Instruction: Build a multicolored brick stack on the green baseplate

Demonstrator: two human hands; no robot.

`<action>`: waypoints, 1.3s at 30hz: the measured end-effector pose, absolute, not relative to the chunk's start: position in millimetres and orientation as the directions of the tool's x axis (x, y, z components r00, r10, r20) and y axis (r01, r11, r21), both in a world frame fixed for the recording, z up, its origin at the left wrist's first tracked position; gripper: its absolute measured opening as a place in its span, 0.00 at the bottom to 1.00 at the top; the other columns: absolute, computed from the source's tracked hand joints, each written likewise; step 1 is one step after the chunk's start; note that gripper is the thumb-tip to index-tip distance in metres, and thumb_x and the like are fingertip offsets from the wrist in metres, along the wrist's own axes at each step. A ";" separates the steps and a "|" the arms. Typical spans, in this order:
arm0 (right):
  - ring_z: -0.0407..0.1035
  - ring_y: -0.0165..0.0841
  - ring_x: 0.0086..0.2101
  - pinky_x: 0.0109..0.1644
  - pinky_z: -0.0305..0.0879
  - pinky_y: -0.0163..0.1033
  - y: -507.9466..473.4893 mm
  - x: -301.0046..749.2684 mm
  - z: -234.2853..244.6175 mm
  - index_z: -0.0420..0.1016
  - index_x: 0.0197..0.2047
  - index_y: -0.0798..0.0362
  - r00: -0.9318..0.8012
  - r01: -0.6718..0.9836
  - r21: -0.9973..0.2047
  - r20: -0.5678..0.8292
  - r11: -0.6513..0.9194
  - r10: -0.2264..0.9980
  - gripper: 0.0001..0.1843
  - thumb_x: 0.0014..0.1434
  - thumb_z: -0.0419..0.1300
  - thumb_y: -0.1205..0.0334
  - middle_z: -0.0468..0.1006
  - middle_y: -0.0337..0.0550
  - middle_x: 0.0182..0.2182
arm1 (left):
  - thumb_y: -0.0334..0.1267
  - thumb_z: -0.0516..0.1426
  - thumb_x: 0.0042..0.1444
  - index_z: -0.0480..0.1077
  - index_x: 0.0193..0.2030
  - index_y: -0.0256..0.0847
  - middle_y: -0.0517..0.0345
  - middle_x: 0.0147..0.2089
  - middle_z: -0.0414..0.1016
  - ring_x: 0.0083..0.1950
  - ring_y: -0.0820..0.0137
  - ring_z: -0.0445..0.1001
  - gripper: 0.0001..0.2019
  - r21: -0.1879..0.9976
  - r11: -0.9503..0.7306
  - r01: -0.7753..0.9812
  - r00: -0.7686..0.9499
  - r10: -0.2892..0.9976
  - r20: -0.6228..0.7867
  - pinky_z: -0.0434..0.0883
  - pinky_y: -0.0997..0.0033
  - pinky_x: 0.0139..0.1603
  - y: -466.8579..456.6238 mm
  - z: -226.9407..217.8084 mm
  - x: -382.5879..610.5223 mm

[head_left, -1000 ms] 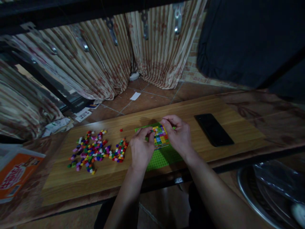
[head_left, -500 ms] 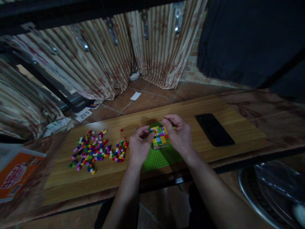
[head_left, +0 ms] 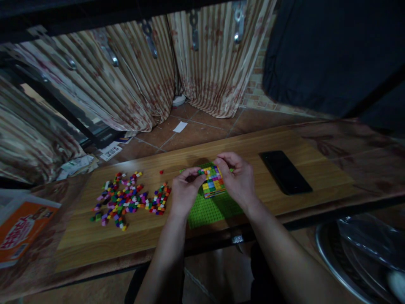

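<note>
While the right hand [head_left: 238,180] clasps the brick block [head_left: 212,182] to steady it, the left hand [head_left: 185,192] pinches its far-left corner.

Worktop [head_left: 316,169]: across the middle, floor [head_left: 202,131] behind.
Baseplate [head_left: 210,209]: on the worktop, centre, by the front edge.
Brick block [head_left: 212,182]: on the baseplate's far part, between left hand [head_left: 183,194] and right hand [head_left: 238,179] (each touching a side).
Loose bricks [head_left: 126,200]: scattered on the worktop, left of the baseplate.
Lone brick [head_left: 161,172]: behind the scatter, apart.
Phone [head_left: 284,172]: flat on the worktop, right of the right hand.
Box [head_left: 19,230]: off the worktop's left end.
Basin [head_left: 357,257]: below the worktop's right front.
Curtains [head_left: 202,67]: beyond the floor, paper slip [head_left: 180,127] before them.
</note>
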State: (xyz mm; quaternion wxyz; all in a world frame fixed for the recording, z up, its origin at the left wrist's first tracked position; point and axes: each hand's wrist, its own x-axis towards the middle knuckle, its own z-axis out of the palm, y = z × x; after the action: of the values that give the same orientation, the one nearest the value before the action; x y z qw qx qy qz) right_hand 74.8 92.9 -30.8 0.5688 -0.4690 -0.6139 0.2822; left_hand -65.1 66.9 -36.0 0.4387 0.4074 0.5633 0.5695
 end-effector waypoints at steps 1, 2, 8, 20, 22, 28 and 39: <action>0.75 0.32 0.34 0.38 0.69 0.37 92.9 74.8 -30.8 0.76 0.38 0.50 0.088 0.257 -0.881 0.432 0.398 0.898 0.08 0.59 0.58 0.58 0.81 0.39 0.32 | 0.33 0.67 0.40 0.78 0.34 0.38 0.59 0.32 0.77 0.33 0.73 0.72 0.11 0.998 0.026 -0.049 -0.280 0.959 -0.039 0.69 0.73 0.38 66.7 -35.6 -65.6; 0.75 0.32 0.34 0.38 0.69 0.37 92.9 74.7 -30.7 0.76 0.38 0.50 0.091 0.257 -0.881 0.431 0.396 0.898 0.08 0.59 0.58 0.58 0.81 0.39 0.32 | 0.34 0.67 0.39 0.78 0.34 0.37 0.59 0.32 0.77 0.33 0.73 0.72 0.12 0.997 0.034 -0.064 -0.277 0.960 -0.050 0.69 0.72 0.39 66.4 -35.1 -66.1; 0.75 0.32 0.33 0.39 0.68 0.37 92.7 74.2 -30.0 0.76 0.37 0.50 0.092 0.245 -0.879 0.441 0.409 0.893 0.07 0.59 0.58 0.59 0.80 0.39 0.32 | 0.44 0.65 0.44 0.78 0.34 0.37 0.55 0.36 0.79 0.36 0.71 0.73 0.13 0.974 0.073 -0.214 -0.263 0.956 -0.129 0.68 0.70 0.42 67.6 -37.3 -66.1; 0.75 0.32 0.34 0.39 0.68 0.37 91.1 73.0 -29.7 0.76 0.38 0.50 0.087 0.246 -0.882 0.433 0.402 0.897 0.07 0.59 0.58 0.58 0.81 0.39 0.33 | 0.39 0.64 0.45 0.79 0.31 0.38 0.58 0.32 0.79 0.33 0.73 0.73 0.07 0.988 0.038 -0.149 -0.325 0.942 -0.086 0.69 0.71 0.41 71.6 -40.1 -57.3; 0.75 0.32 0.34 0.39 0.68 0.37 90.9 72.8 -29.2 0.75 0.38 0.51 0.080 0.254 -0.881 0.432 0.400 0.899 0.08 0.60 0.57 0.58 0.81 0.39 0.32 | 0.38 0.64 0.45 0.79 0.31 0.38 0.59 0.31 0.79 0.32 0.73 0.72 0.07 0.990 0.032 -0.139 -0.331 0.940 -0.077 0.69 0.72 0.40 71.9 -40.4 -57.2; 0.75 0.33 0.34 0.39 0.67 0.37 88.4 73.5 -25.8 0.73 0.38 0.50 0.032 0.259 -0.882 0.414 0.393 0.909 0.08 0.62 0.55 0.57 0.80 0.39 0.31 | 0.38 0.63 0.46 0.79 0.31 0.38 0.59 0.31 0.78 0.32 0.73 0.72 0.07 0.998 0.003 -0.056 -0.341 0.940 -0.021 0.68 0.73 0.38 73.7 -42.5 -58.4; 0.68 0.38 0.49 0.55 0.62 0.48 89.3 68.4 -31.3 0.79 0.35 0.46 -0.188 0.378 -0.759 0.497 0.530 0.847 0.06 0.59 0.60 0.58 0.77 0.43 0.45 | 0.42 0.62 0.48 0.77 0.30 0.38 0.60 0.29 0.76 0.30 0.75 0.69 0.09 0.966 -0.008 -0.257 -0.295 0.953 -0.071 0.66 0.74 0.37 69.7 -49.4 -60.4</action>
State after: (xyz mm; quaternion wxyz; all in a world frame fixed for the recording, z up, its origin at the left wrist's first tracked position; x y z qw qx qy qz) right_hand 68.4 89.3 -31.3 0.4802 -0.4190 -0.7309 0.2442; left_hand -60.4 69.7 -49.4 0.4858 0.3411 0.5100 0.6226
